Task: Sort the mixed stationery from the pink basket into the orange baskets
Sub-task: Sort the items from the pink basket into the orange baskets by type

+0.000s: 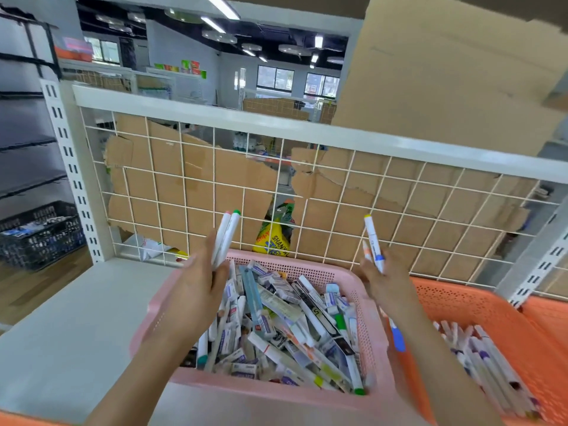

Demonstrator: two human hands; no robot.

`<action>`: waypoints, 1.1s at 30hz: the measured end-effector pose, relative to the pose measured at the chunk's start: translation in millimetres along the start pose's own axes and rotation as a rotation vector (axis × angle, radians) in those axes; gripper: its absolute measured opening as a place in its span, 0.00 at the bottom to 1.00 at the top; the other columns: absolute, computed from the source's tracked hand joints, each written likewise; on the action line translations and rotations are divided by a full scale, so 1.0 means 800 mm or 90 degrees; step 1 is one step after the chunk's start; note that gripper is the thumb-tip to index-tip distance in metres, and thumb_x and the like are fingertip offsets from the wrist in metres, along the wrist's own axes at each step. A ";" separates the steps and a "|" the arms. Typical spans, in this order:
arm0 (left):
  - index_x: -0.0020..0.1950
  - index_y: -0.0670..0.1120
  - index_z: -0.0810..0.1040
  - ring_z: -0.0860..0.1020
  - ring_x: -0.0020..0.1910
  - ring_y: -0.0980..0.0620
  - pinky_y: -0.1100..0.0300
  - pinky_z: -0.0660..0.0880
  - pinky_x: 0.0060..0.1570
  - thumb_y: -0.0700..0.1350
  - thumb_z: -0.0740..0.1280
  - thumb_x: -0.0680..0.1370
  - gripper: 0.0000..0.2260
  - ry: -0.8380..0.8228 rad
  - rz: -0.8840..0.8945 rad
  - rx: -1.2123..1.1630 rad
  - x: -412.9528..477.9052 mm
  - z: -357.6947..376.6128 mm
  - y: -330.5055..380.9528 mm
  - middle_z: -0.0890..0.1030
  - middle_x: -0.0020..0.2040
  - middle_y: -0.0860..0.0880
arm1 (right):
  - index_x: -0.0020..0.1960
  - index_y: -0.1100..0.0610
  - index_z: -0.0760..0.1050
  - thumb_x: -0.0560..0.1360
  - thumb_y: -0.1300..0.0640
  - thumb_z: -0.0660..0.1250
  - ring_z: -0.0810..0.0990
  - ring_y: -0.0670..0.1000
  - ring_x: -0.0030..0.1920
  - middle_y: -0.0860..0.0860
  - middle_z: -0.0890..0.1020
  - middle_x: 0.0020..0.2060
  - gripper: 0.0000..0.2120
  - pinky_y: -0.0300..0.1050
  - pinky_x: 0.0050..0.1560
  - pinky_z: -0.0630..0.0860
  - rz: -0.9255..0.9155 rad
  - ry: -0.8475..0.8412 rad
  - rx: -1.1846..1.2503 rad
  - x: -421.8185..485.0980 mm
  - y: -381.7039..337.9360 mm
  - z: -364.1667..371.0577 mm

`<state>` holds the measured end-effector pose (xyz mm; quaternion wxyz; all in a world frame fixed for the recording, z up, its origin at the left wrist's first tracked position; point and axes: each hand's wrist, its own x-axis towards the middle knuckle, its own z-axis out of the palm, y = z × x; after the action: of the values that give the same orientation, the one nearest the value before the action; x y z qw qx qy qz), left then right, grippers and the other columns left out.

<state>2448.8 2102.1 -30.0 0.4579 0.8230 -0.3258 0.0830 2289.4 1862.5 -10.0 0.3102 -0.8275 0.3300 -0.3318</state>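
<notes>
A pink basket (373,342) full of mixed markers, pens and small boxed stationery sits on the white shelf in front of me. My left hand (196,281) holds two white markers (226,238) upright over the basket's left rim; their caps are pink and green. My right hand (385,276) grips white markers (373,241) above the right rim, one with a yellow cap and one with an orange tip, and a blue end pokes out below. An orange basket (491,305) to the right holds several white markers.
A white wire grid panel (276,192) backed with torn cardboard stands right behind the baskets. A yellow packet (273,238) shows through a gap in it. Bare shelf surface (76,327) lies left of the pink basket. A dark crate (40,235) sits on the floor far left.
</notes>
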 end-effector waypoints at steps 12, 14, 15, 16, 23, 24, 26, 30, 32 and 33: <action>0.70 0.45 0.62 0.66 0.22 0.52 0.57 0.62 0.24 0.40 0.57 0.80 0.18 -0.023 -0.005 -0.103 -0.026 0.063 0.058 0.66 0.26 0.48 | 0.45 0.56 0.67 0.79 0.57 0.60 0.68 0.55 0.29 0.51 0.69 0.28 0.05 0.48 0.33 0.66 0.105 0.143 -0.037 -0.047 0.114 -0.139; 0.72 0.46 0.61 0.64 0.23 0.51 0.56 0.61 0.27 0.41 0.56 0.81 0.19 -0.034 -0.004 -0.141 -0.028 0.082 0.075 0.64 0.27 0.48 | 0.50 0.58 0.68 0.79 0.57 0.60 0.68 0.54 0.28 0.52 0.70 0.28 0.04 0.48 0.33 0.67 0.114 0.157 -0.025 -0.049 0.130 -0.159; 0.72 0.48 0.61 0.64 0.24 0.51 0.56 0.61 0.27 0.41 0.56 0.81 0.19 -0.042 0.003 -0.157 -0.029 0.093 0.086 0.65 0.28 0.48 | 0.50 0.58 0.67 0.79 0.58 0.60 0.68 0.54 0.27 0.52 0.70 0.28 0.04 0.47 0.33 0.66 0.114 0.161 -0.014 -0.049 0.137 -0.168; 0.71 0.50 0.61 0.65 0.26 0.51 0.56 0.62 0.28 0.41 0.56 0.81 0.18 -0.050 0.004 -0.176 -0.028 0.106 0.097 0.67 0.31 0.47 | 0.50 0.57 0.67 0.79 0.58 0.60 0.67 0.53 0.27 0.52 0.70 0.28 0.03 0.46 0.33 0.65 0.117 0.161 -0.005 -0.048 0.144 -0.176; 0.55 0.46 0.66 0.65 0.25 0.50 0.54 0.63 0.28 0.40 0.59 0.80 0.06 -0.122 -0.023 -0.314 -0.032 0.216 0.191 0.67 0.30 0.48 | 0.50 0.56 0.67 0.80 0.55 0.58 0.69 0.52 0.27 0.52 0.72 0.28 0.04 0.45 0.28 0.64 0.112 0.149 0.003 -0.029 0.181 -0.213; 0.55 0.47 0.66 0.65 0.25 0.52 0.56 0.62 0.27 0.41 0.60 0.80 0.06 -0.137 -0.026 -0.337 -0.035 0.232 0.205 0.66 0.30 0.50 | 0.51 0.56 0.68 0.80 0.55 0.58 0.69 0.52 0.27 0.52 0.72 0.28 0.05 0.45 0.27 0.64 0.113 0.131 0.000 -0.026 0.188 -0.216; 0.57 0.51 0.66 0.65 0.23 0.55 0.59 0.64 0.26 0.41 0.61 0.79 0.09 -0.171 -0.017 -0.373 -0.045 0.261 0.235 0.67 0.30 0.49 | 0.54 0.56 0.70 0.80 0.55 0.58 0.71 0.50 0.26 0.53 0.74 0.29 0.06 0.39 0.25 0.67 0.128 0.073 -0.013 -0.020 0.199 -0.221; 0.75 0.51 0.51 0.79 0.40 0.48 0.68 0.73 0.33 0.29 0.58 0.76 0.32 -0.323 -0.050 -0.330 -0.067 0.313 0.270 0.74 0.60 0.42 | 0.54 0.54 0.75 0.78 0.53 0.62 0.78 0.51 0.36 0.51 0.79 0.37 0.08 0.43 0.36 0.73 0.156 -0.102 -0.086 -0.012 0.222 -0.230; 0.75 0.55 0.44 0.76 0.54 0.63 0.59 0.77 0.48 0.26 0.57 0.74 0.39 -0.435 -0.095 -0.375 -0.076 0.338 0.261 0.59 0.73 0.53 | 0.59 0.53 0.75 0.76 0.56 0.64 0.77 0.50 0.46 0.49 0.79 0.46 0.11 0.38 0.40 0.69 0.151 -0.175 -0.122 -0.013 0.232 -0.235; 0.75 0.59 0.41 0.70 0.62 0.68 0.49 0.75 0.55 0.28 0.58 0.72 0.42 -0.474 -0.074 -0.348 -0.079 0.345 0.257 0.51 0.75 0.57 | 0.62 0.53 0.74 0.75 0.59 0.65 0.77 0.50 0.52 0.49 0.79 0.52 0.15 0.36 0.44 0.68 0.139 -0.191 -0.131 -0.013 0.236 -0.237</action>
<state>2229.4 1832.6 -70.3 0.5137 0.6629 -0.4315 -0.3324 2076.1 1703.2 -40.7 0.3041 -0.8541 0.4002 -0.1337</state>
